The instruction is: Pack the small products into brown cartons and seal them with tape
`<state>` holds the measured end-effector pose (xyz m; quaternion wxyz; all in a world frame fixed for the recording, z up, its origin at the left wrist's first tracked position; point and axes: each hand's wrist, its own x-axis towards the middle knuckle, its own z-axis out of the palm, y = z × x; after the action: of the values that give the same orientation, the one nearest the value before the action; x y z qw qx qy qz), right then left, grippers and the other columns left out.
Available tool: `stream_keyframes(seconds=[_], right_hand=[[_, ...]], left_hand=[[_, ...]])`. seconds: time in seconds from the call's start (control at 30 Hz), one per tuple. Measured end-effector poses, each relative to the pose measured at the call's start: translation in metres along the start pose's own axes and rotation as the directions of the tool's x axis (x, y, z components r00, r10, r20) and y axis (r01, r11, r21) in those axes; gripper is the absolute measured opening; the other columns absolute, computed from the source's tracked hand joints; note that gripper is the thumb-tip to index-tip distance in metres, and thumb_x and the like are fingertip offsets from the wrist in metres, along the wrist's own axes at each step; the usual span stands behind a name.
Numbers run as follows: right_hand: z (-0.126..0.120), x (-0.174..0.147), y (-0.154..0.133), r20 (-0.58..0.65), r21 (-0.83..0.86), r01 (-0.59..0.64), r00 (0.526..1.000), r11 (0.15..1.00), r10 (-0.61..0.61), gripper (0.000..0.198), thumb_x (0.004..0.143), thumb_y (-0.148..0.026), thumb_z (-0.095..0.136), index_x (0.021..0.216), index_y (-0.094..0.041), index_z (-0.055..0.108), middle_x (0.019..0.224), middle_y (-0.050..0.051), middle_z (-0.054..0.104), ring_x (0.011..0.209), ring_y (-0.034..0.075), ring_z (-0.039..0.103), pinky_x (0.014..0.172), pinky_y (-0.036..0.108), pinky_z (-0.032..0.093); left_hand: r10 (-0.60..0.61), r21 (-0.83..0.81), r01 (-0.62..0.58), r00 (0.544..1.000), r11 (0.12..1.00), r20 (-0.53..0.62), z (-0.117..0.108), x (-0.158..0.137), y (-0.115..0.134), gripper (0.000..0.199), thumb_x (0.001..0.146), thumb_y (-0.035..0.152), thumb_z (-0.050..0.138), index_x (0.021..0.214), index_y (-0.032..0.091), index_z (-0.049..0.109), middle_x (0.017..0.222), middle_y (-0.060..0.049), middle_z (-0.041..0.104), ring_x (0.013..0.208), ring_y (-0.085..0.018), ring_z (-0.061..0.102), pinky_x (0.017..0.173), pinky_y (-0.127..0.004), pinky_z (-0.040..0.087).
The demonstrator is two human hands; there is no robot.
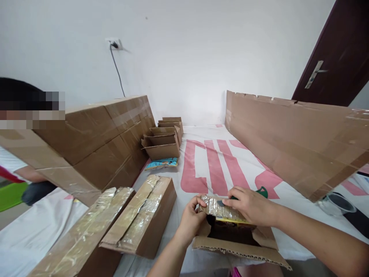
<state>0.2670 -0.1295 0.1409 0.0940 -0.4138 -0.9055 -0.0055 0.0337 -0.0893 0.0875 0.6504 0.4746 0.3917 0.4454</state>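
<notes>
An open cardboard box point(230, 248) stands at the table's front edge, its near flap folded out toward me. Shiny clear tape covers its far flap point(215, 207). My left hand point(193, 217) pinches that flap's left end between thumb and fingers. My right hand point(248, 206) is closed around a green-handled tool point(262, 191) with a flat grey tip resting on the taped flap; its exact kind is partly hidden by the fingers. Inside the box, below the flap, a yellow-edged item point(232, 220) shows in part.
Two taped boxes point(155, 215) lie at my left. Behind them are a blue packet point(162, 164) and several open cartons point(161, 148). Large cardboard partitions point(288, 134) flank the table on both sides. A clear round container point(338, 203) sits right. Another person point(34, 175) is at far left.
</notes>
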Motion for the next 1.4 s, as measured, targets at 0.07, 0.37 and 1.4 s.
stream_keyframes(seconds=[0.07,0.37,1.4], right_hand=[[-0.007,-0.001,0.008,-0.024,0.074,-0.079,0.996,0.994,0.081,0.045,0.086,-0.005,0.04,0.125,-0.017,0.057,0.108,0.013,0.062,0.093,0.021,0.06,0.077,0.034,0.051],[-0.046,-0.019,0.02,0.243,0.247,-0.345,0.927,0.905,0.287,0.039,0.088,-0.01,0.039,0.119,-0.023,0.059,0.102,0.005,0.072,0.082,0.018,0.067,0.07,0.026,0.046],[-0.023,0.021,0.041,0.23,-0.173,0.035,0.973,0.984,0.006,0.029,0.095,-0.039,0.049,0.078,-0.021,0.065,0.077,0.002,0.071,0.064,0.014,0.058,0.053,0.027,0.022]], left_hand=[[0.003,0.015,-0.003,1.0,1.0,-0.01,0.0,0.0,0.0,0.019,0.049,0.01,0.062,0.065,0.019,0.054,0.084,0.001,0.063,0.074,-0.012,0.057,0.065,-0.02,0.042],[0.016,0.08,-0.014,1.0,0.997,-0.025,0.0,0.001,-0.002,0.018,0.051,0.014,0.061,0.065,0.019,0.053,0.08,0.003,0.061,0.067,-0.01,0.056,0.061,-0.019,0.04],[0.072,0.286,-0.031,0.988,0.958,-0.136,-0.001,0.001,-0.007,0.018,0.05,0.013,0.066,0.063,0.021,0.057,0.071,0.004,0.064,0.071,-0.016,0.06,0.065,-0.024,0.046]])
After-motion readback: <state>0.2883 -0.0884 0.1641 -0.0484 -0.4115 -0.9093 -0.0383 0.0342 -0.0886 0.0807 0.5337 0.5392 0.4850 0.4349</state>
